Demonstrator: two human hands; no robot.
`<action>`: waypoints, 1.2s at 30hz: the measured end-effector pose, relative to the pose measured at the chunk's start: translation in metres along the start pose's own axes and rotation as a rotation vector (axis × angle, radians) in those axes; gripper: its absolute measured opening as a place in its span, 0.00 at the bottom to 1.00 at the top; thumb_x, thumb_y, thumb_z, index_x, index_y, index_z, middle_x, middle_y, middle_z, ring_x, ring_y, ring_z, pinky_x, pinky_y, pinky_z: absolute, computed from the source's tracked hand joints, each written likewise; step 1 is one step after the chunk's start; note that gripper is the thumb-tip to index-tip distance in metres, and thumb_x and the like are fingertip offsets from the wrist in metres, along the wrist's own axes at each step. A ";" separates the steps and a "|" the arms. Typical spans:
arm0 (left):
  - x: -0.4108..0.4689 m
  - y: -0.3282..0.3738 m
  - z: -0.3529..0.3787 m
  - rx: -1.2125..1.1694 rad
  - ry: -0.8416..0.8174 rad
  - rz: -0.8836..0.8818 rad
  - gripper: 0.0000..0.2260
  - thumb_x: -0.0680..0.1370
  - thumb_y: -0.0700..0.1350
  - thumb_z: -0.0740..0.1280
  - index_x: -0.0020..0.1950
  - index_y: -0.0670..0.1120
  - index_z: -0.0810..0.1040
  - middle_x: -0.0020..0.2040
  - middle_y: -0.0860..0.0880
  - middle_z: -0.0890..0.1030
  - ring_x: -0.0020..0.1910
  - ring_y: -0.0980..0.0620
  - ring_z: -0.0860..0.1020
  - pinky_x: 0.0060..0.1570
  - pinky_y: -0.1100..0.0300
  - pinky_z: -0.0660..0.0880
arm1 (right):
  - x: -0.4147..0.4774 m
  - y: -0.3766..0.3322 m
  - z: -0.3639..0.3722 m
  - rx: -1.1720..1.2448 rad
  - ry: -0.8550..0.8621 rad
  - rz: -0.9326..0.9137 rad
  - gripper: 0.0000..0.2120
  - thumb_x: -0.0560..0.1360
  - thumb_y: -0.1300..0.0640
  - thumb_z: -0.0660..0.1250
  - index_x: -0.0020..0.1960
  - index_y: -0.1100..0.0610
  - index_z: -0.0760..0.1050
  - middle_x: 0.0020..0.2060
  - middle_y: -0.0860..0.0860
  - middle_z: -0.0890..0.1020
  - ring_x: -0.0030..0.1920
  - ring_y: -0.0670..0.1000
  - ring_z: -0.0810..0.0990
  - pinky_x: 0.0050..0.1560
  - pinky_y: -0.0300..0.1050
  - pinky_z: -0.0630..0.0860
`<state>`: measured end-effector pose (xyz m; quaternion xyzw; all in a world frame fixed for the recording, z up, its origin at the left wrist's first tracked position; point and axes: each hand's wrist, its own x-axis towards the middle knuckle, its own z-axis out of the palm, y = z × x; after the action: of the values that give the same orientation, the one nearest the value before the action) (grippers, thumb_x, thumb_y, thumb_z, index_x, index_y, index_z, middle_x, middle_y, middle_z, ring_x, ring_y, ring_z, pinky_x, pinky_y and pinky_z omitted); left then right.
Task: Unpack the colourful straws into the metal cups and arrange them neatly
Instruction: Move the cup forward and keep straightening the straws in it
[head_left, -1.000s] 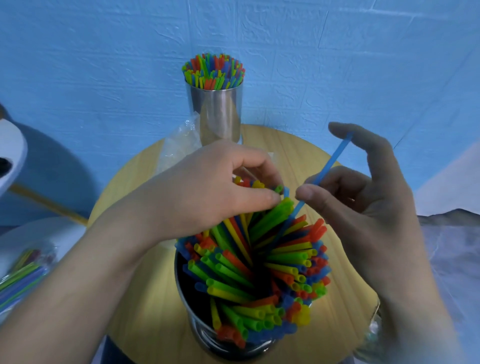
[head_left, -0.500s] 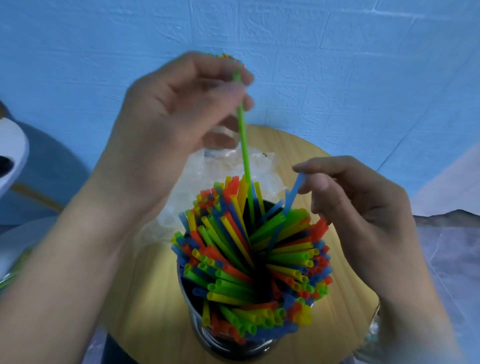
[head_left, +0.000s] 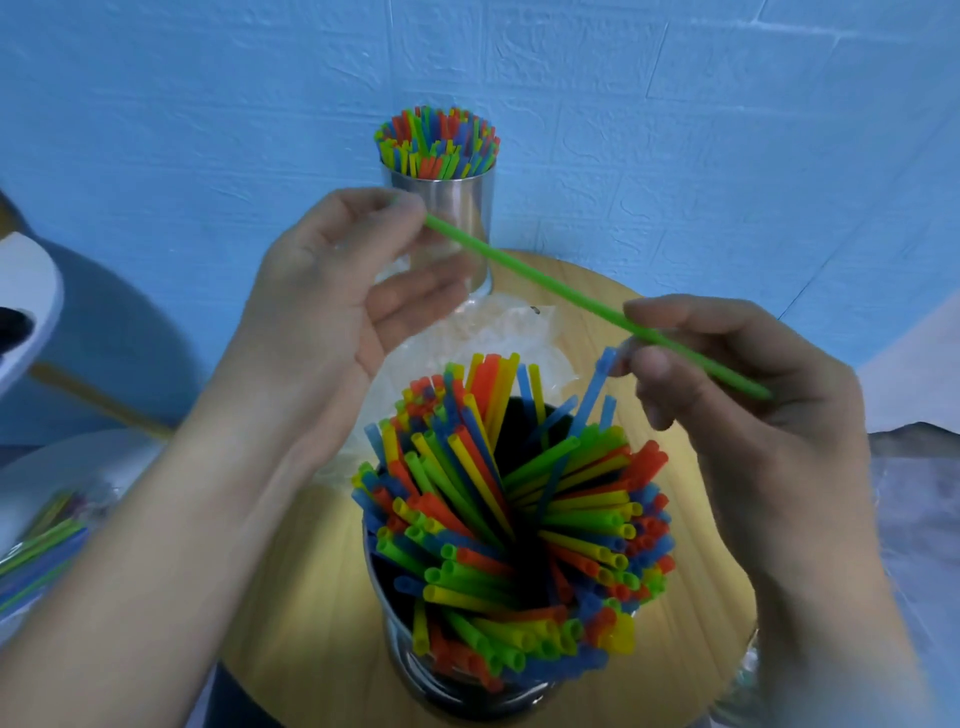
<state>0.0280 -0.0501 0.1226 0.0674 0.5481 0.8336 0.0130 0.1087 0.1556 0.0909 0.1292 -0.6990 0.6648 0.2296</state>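
Arranging: my left hand (head_left: 332, 296) and right hand (head_left: 753, 400) pinch a thin green plastic straw (head_left: 545, 281); likely next, the near steel cup's (head_left: 406, 662) twelve-o'clock gap.

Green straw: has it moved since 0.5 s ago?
Yes. The green straw stood near upright in the near cup; now it is clear of it, slanting from the left hand down-right across the right hand, which pinches a blue straw.

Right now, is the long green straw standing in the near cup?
No, the green straw is held between the left hand and right hand, above the near cup.
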 end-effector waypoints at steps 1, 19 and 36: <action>0.000 -0.003 0.000 0.087 -0.029 -0.019 0.06 0.80 0.44 0.67 0.44 0.49 0.78 0.42 0.49 0.86 0.46 0.49 0.87 0.48 0.55 0.83 | 0.000 -0.001 -0.001 0.052 0.027 -0.007 0.06 0.73 0.51 0.74 0.49 0.47 0.85 0.39 0.49 0.87 0.37 0.47 0.79 0.38 0.39 0.72; -0.010 0.000 -0.004 0.712 -0.550 -0.157 0.07 0.80 0.44 0.68 0.51 0.51 0.86 0.49 0.51 0.88 0.51 0.52 0.86 0.58 0.53 0.78 | 0.000 -0.001 -0.002 -0.327 -0.047 0.010 0.08 0.82 0.47 0.64 0.47 0.46 0.79 0.35 0.46 0.79 0.34 0.49 0.75 0.35 0.45 0.71; -0.009 -0.005 0.002 0.766 -0.563 -0.161 0.11 0.79 0.40 0.70 0.50 0.56 0.86 0.49 0.51 0.87 0.52 0.50 0.85 0.63 0.45 0.78 | 0.001 0.000 0.000 -0.289 -0.115 -0.027 0.13 0.78 0.37 0.66 0.59 0.39 0.81 0.42 0.46 0.82 0.40 0.49 0.77 0.41 0.38 0.73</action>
<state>0.0368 -0.0468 0.1176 0.2478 0.7943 0.5176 0.1996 0.1074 0.1558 0.0912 0.1419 -0.7976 0.5457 0.2141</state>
